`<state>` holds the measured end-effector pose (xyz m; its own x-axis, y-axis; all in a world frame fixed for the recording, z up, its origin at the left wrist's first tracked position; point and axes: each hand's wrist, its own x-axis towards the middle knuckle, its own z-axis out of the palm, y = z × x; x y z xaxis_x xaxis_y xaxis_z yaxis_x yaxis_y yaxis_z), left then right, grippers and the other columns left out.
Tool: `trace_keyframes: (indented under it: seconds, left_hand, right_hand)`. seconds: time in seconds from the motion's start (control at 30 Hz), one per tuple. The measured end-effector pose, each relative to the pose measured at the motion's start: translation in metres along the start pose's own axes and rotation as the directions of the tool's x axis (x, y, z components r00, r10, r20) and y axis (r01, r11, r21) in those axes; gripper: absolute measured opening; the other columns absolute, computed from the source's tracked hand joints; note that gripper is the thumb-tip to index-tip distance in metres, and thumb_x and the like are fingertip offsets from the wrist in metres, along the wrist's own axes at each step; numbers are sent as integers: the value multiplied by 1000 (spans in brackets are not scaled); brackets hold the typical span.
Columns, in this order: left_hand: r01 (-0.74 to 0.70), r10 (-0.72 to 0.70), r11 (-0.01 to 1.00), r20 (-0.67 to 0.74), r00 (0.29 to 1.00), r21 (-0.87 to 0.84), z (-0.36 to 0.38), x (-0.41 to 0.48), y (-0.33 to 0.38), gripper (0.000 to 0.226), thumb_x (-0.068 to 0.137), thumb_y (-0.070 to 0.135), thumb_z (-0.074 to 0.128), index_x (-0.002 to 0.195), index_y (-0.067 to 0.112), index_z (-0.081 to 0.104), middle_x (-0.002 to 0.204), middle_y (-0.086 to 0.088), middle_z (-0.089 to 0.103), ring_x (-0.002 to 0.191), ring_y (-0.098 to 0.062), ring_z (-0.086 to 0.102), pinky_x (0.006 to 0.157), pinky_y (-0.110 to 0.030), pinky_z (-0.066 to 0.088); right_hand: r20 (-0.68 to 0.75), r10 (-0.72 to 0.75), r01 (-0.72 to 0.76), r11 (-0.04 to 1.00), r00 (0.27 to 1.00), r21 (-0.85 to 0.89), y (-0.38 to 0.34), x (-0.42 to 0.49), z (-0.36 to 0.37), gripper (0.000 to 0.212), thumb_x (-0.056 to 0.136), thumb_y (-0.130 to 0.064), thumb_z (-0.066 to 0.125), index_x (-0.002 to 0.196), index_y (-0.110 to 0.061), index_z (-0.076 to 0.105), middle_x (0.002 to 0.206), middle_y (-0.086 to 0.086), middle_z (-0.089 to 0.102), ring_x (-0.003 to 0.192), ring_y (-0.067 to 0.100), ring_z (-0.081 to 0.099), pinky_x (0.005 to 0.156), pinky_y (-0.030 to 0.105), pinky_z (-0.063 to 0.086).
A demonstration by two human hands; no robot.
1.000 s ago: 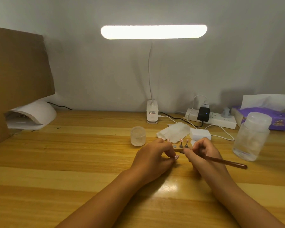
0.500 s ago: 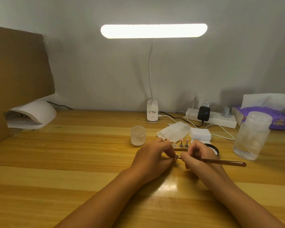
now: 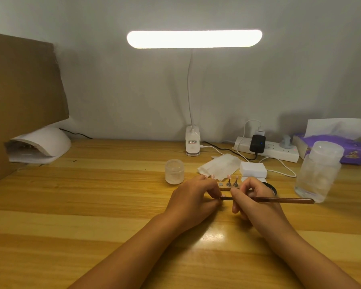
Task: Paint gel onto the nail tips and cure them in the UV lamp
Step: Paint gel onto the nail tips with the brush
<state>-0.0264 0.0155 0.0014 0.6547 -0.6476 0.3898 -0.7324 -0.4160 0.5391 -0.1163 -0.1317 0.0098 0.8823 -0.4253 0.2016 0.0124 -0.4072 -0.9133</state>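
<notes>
Though the label (image 3: 192, 142) on the desk lamp (image 3: 194, 38) base is too small to read, your left hand (image 3: 193, 197) pinches a mostly hidden nail tip (image 3: 221, 197) mid-surface, and your right hand (image 3: 252, 197) grips the brush (image 3: 279, 199) against it. Contents of the frosted jar (image 3: 174, 171) beside them are unclear; the UV lamp (image 3: 44, 142) sits at the far-left edge.

A plain, matte grey-white wall (image 3: 113, 90) closes the scene behind a glossy table (image 3: 81, 205) of pale and honey-coloured wooden planks, whose grain runs left to right. A white desk lamp (image 3: 194, 38) with a long glowing bar head rises on a thin bent neck from its base at the table's far edge, and its glare reflects on the near planks. A brown cardboard sheet (image 3: 23, 90) stands upright along the left side.
</notes>
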Motion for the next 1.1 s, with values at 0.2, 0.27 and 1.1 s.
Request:
trace_keyframes:
  seconds: [0.2,0.27,1.1]
  left_hand:
    - [-12,12,1000,-2,1000,-9,0,0,1,4,87,30,72,88,30,67,95,13,61,75,-4,50,63,-23,39]
    - [-13,13,1000,-5,1000,-13,0,0,1,4,88,32,71,87,31,67,94,13,61,76,-4,51,63,-23,38]
    - [-9,9,999,8,1000,-36,1,1,-3,8,86,29,72,94,31,70,99,13,64,90,-7,57,74,-40,52]
  right_hand:
    - [-60,-9,7,999,998,-47,1,0,0,17,93,-25,61,85,-12,54,60,2,67,43,3,53,40,15,42]
    - [-76,-3,1,1000,997,-30,1,0,-1,17,93,-26,60,86,-12,54,59,2,66,43,4,54,40,16,42]
    - [-17,2,-1,998,1000,58,-2,-1,-2,18,93,-20,60,85,-5,54,58,4,67,43,7,53,42,18,42]
